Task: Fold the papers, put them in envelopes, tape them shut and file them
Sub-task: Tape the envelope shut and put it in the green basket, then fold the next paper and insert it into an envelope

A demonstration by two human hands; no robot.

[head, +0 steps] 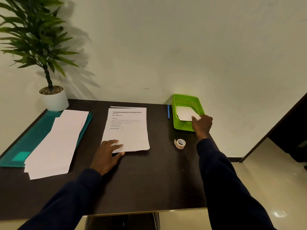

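A stack of printed papers (127, 130) lies in the middle of the dark table. My left hand (108, 151) rests on its near left corner with fingers spread flat. At the back right stands a green plastic basket (178, 125) with a white envelope (185, 114) lying inside it. My right hand (201, 124) reaches over the basket's near right corner and pinches the envelope's near edge. Several long white envelopes (56, 143) lie fanned out on a teal folder (31, 140) at the left. A roll of clear tape (180, 143) sits between the papers and my right arm.
A potted plant in a white pot (55, 100) stands at the table's back left corner against the wall. A blue pen (168, 111) lies just left of the basket. The table's right edge runs close by the basket, with tiled floor beyond.
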